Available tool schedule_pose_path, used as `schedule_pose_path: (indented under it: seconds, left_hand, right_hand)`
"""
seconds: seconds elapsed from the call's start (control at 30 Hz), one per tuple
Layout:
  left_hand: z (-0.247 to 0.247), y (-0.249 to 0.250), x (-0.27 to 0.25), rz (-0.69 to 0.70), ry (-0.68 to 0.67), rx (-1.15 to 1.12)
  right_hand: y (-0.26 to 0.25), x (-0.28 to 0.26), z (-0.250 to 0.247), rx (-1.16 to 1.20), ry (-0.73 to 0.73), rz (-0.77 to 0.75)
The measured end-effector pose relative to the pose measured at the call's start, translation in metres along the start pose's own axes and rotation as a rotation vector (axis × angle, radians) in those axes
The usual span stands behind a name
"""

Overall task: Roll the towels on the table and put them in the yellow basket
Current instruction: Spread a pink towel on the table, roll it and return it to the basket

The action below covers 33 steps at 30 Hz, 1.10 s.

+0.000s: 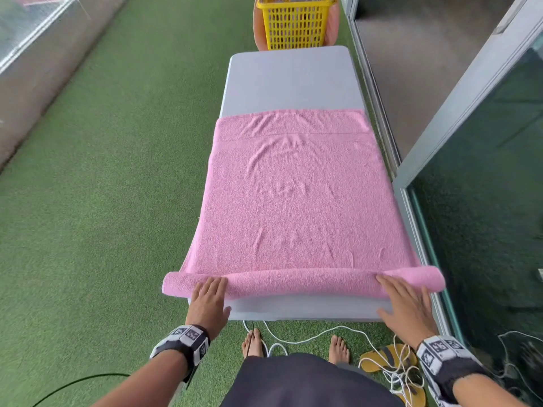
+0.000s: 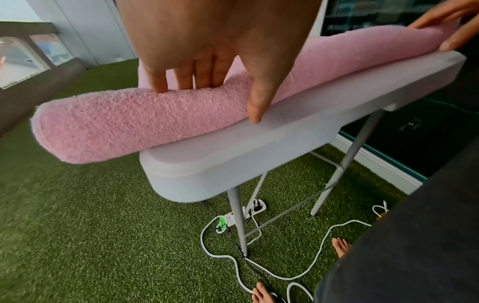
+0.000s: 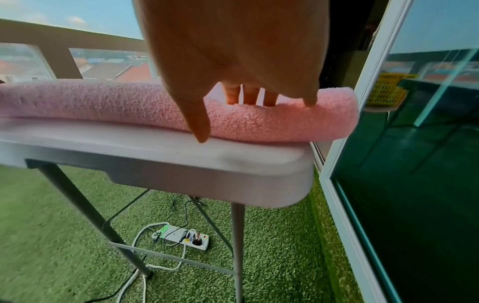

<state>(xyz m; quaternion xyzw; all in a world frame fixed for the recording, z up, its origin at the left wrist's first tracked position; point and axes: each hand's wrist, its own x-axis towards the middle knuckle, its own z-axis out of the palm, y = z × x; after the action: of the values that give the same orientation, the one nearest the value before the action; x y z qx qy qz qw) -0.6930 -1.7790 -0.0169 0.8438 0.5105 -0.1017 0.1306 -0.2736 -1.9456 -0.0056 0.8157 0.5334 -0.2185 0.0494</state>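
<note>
A pink towel (image 1: pixel 293 201) lies spread along the white folding table (image 1: pixel 293 80), its near end rolled into a thick tube (image 1: pixel 299 282) that overhangs both sides. My left hand (image 1: pixel 209 295) lies flat on the roll's left part (image 2: pixel 134 123), straight fingers (image 2: pixel 181 80) on top and the thumb by the table edge. Near the roll's right end (image 3: pixel 298 121) my right hand (image 1: pixel 404 298) rests the same way, fingers (image 3: pixel 250 94) pressing the top. The yellow basket (image 1: pixel 295 23) stands beyond the table's far end.
Green artificial turf (image 1: pixel 117 186) covers the floor. A glass sliding door (image 1: pixel 482 171) runs close along the table's right side. Under the table lie a power strip (image 3: pixel 186 237) and white cables (image 1: pixel 323 333). Yellow sandals (image 1: pixel 385 359) sit by my bare feet.
</note>
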Motion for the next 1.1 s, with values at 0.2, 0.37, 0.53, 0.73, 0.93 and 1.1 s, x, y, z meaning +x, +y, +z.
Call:
schedule_pose_path:
  seconds: [0.2, 0.37, 0.53, 0.73, 0.93, 1.1]
  left_hand:
    - [-0.003, 0.004, -0.007, 0.03, 0.077, 0.028]
    - [-0.007, 0.003, -0.012, 0.035, 0.039, 0.009]
    - [-0.026, -0.005, 0.019, 0.031, 0.022, 0.048]
    - [-0.021, -0.009, 0.028, -0.005, -0.003, -0.008]
    - [-0.002, 0.002, 0.009, 0.03, 0.05, -0.008]
    - [-0.003, 0.037, 0.013, 0.036, 0.105, -0.158]
  right_hand:
    - [-0.003, -0.016, 0.013, -0.001, 0.111, -0.007]
    - [0.0, -0.013, 0.013, -0.056, 0.086, 0.019]
    - [-0.004, 0.016, -0.021, -0.13, -0.028, 0.056]
    - [-0.012, 0.017, -0.026, 0.027, 0.043, 0.005]
    - [-0.007, 0.0, -0.005, -0.014, 0.067, 0.033]
    - [0.017, 0.002, -0.014, 0.028, 0.176, 0.16]
